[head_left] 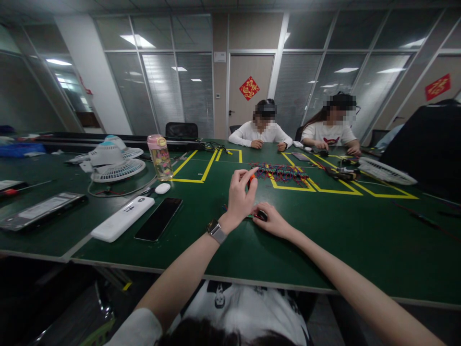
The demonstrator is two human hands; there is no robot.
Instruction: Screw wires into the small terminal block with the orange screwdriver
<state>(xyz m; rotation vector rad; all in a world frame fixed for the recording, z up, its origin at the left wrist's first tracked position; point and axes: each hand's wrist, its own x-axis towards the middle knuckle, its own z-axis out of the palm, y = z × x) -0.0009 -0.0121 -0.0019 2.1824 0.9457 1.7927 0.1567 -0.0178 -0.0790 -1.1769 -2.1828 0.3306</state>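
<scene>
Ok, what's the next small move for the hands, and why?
Probably lower the left hand slightly toward the small black piece: it appears to pinch an orange object above the green table, while the right hand rests at that piece, seemingly steadying it.

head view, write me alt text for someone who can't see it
Over a green table, a person's left hand has an orange item at its fingers, and the right hand touches a small dark object. Beyond lies a bundle of red and blue wires. A black phone and pink-lidded bottle sit to the left; two people sit opposite.
</scene>
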